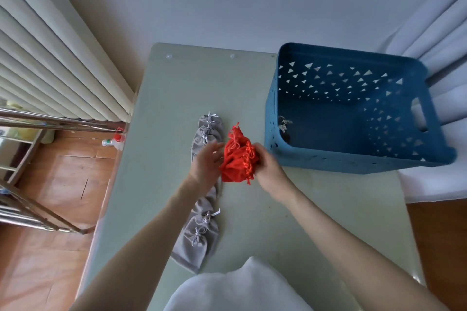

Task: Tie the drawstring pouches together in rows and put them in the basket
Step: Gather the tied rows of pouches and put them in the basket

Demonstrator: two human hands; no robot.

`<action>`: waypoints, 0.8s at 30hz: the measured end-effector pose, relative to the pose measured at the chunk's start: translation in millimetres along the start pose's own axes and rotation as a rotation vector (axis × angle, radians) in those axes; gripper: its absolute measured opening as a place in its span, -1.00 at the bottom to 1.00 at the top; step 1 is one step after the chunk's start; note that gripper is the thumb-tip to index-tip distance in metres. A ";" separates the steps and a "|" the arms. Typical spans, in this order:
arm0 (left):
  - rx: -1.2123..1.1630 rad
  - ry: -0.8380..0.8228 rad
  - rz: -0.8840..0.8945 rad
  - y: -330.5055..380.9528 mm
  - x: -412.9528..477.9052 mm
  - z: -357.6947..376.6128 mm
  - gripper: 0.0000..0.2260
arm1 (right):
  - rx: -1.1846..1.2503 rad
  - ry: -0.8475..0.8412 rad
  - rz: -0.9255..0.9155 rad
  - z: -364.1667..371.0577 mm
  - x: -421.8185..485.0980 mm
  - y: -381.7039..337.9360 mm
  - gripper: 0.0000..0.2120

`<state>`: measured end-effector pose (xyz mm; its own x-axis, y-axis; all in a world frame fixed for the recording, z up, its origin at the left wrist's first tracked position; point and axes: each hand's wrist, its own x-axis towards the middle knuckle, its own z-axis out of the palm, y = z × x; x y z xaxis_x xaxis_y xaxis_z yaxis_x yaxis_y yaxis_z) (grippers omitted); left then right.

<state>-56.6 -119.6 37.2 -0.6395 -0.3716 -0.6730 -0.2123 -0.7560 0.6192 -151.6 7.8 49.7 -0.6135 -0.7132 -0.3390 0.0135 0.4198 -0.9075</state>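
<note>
A bunch of red pouches (pixel 236 159) is held just above the middle of the pale green table (pixel 177 88), between the two hands. The right hand (pixel 267 165) grips the bunch from its right side, its fingers (pixel 259 148) curled round the cloth and the knotted red cords. The left hand (pixel 206 161) meets the bunch from the other side with its fingers (pixel 215 148) straight and slightly spread, the tips touching the red cloth and pinching nothing.

A row of grey pouches (pixel 199 235), tied one to the next by their cords, lies flat on the table. It runs from near the table's front edge toward its middle and passes under the left hand and wrist.

The blue basket (pixel 353 159) with triangular holes stands on the table's far right corner, its front left corner just beside the right hand. Inside, in that same corner, lies something small and dark with pale cord (pixel 284 125); I cannot tell what it is.

White cloth (pixel 240 285) covers the middle of the front edge. Past the left edge stand a radiator (pixel 50 58), a metal rack (pixel 38 121) and a spray bottle (pixel 115 140).
</note>
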 end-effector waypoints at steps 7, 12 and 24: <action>-0.115 -0.014 0.359 26.7 -35.2 55.3 -0.55 | 0.145 0.137 -0.083 -2.7 -18.8 -48.1 -0.78; -0.048 0.157 0.548 45.6 -50.0 89.4 -0.69 | 0.118 0.194 -0.165 -20.9 -26.9 -85.3 -0.77; 1.038 0.219 0.567 75.1 13.1 140.4 -0.73 | -0.272 0.110 0.126 -154.6 13.2 -82.9 -0.63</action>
<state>-184.6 -105.7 131.7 -0.7165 -0.6708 -0.1914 -0.4996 0.3019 0.8120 -282.9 50.4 158.9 -0.7022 -0.5875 -0.4022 -0.1079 0.6462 -0.7555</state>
